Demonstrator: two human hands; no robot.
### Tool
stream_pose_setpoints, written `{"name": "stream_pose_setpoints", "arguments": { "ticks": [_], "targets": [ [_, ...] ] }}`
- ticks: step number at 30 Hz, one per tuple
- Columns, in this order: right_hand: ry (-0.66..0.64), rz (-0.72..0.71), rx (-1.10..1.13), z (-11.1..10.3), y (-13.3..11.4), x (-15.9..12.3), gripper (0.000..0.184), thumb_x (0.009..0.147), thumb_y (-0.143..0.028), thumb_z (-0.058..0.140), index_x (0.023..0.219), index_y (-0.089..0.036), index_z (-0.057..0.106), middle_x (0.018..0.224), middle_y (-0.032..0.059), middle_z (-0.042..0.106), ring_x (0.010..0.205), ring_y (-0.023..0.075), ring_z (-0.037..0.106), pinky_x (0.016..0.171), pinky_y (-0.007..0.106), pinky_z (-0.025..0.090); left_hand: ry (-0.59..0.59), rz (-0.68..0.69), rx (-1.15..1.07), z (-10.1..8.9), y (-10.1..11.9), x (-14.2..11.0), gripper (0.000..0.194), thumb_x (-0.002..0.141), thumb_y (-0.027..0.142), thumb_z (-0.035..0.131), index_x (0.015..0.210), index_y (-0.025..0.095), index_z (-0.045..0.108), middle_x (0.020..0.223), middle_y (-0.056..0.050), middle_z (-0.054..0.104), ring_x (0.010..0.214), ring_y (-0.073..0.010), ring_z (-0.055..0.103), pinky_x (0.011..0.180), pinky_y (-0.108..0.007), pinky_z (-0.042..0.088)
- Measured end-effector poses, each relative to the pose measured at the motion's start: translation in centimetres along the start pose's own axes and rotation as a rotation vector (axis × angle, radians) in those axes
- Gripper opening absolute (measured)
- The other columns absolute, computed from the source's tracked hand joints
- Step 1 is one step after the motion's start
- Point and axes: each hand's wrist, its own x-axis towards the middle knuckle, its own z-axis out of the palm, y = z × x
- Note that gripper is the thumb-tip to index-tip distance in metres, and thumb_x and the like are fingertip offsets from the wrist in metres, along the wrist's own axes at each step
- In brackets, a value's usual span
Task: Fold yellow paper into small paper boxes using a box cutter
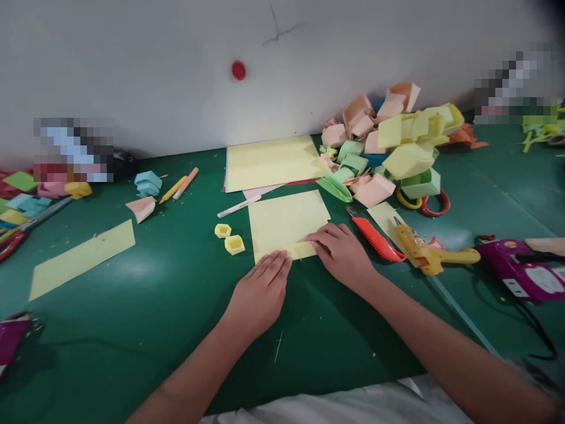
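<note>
A pale yellow sheet of paper (286, 218) lies on the green table in front of me, with a narrow strip folded over along its near edge. My left hand (263, 288) rests on the left part of that fold, its fingers straight and flat. At the right end, my right hand (344, 253) has its thumb and curled fingers at the paper's folded edge. Left of the sheet sit two small yellow folded-paper cups (234, 244). A white pen (239, 206) touches the sheet's far left corner. Just right of my right hand lies a red utility knife (377, 237).
Farther right are a yellow glue gun (435, 250) on a paper strip and a purple power strip (521, 268). A pile of folded paper pieces (410, 141) and scissors (435, 203) stand behind. More sheets (271, 162) lie by the wall. Two markers (180, 185) and a long strip (83, 259) lie left.
</note>
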Motion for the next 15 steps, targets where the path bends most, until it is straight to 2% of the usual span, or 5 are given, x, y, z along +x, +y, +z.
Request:
{"name": "stream_pose_setpoints", "arguments": {
  "ticks": [15],
  "targets": [
    [0.012,0.006,0.000,-0.10,-0.02,0.06,0.028,0.102,-0.024,0.046,0.109,-0.023,0.073,0.100,0.0086,0.069,0.089,0.0250,0.057,0.083,0.042,0.045,0.000,-0.024,-0.084,-0.17,-0.16,0.00,0.045,0.103,0.019,0.037,0.143,0.012,0.056,0.147,-0.011,0.057,0.138,-0.0251,0.053,0.114,-0.042,0.049]
  ]
}}
